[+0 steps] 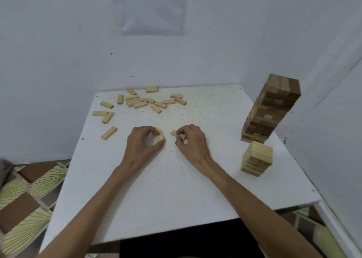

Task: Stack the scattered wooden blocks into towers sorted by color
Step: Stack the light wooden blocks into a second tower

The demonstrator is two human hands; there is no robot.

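White bench point(176, 189) in a white-walled corner, patterned floor point(29, 199) below. Scattered blocks point(141, 102) lie far left; a brown tower point(272, 109) and a pale tower point(257, 158) stand right. Mid-bench, the left grip point(144, 142) pinches one pale block point(160, 137), and the right grip point(191, 142) pinches a second block point(174, 133).

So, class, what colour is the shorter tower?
The shorter tower is pale, light wood throughout; head view shows it.

The white tabletop point(176, 189), flecked with dark specks, carries loose light wooden blocks point(141, 102) strewn flat around its far-left corner, with one stray block point(109, 133) lying near the left edge. By the right edge stands a tall brown-and-tan block tower point(271, 109), with a short light-wood tower point(257, 158) just nearer.
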